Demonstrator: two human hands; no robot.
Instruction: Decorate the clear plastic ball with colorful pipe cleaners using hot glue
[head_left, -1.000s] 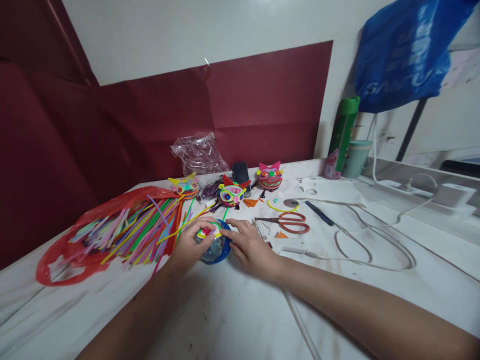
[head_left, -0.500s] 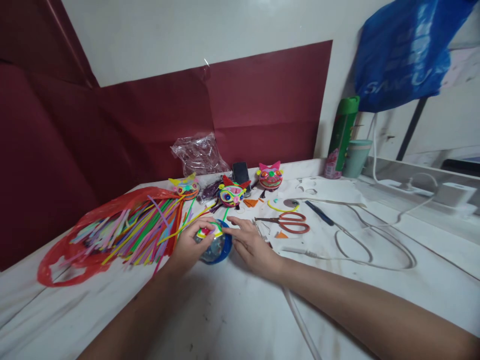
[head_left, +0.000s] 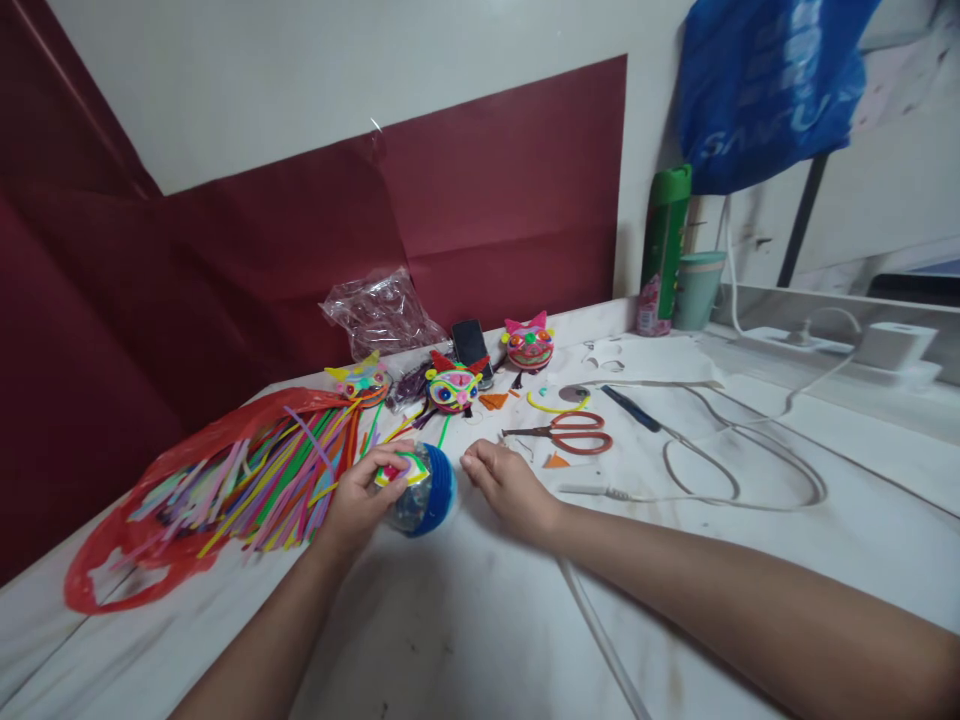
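My left hand (head_left: 367, 492) is wrapped around a clear round plastic piece (head_left: 411, 508) with a blue band (head_left: 439, 490) wound about its right side. On the piece's upper face, under my left fingers, lies a small eye-shaped patch (head_left: 409, 468) in white, green, yellow and red. Just right of the blue band, apart from it, my right hand (head_left: 510, 488) has its fingers curled together; whether anything is pinched there I cannot make out. Orange-handled scissors (head_left: 574, 433) lie beyond my right hand.
Colourful pipe cleaners (head_left: 255, 485) spill from a red plastic bag (head_left: 90, 560) at left. Decorated animal heads (head_left: 454, 388) stand behind, near a phone (head_left: 471, 345). At right are a corded tool (head_left: 589, 490), loose cables (head_left: 739, 485), a green can (head_left: 664, 250) and a cup (head_left: 700, 290).
My right hand has come off the round piece, and its fingers have curled in. The piece has turned in my left hand, showing more of the blue band. The whole view has shifted slightly.
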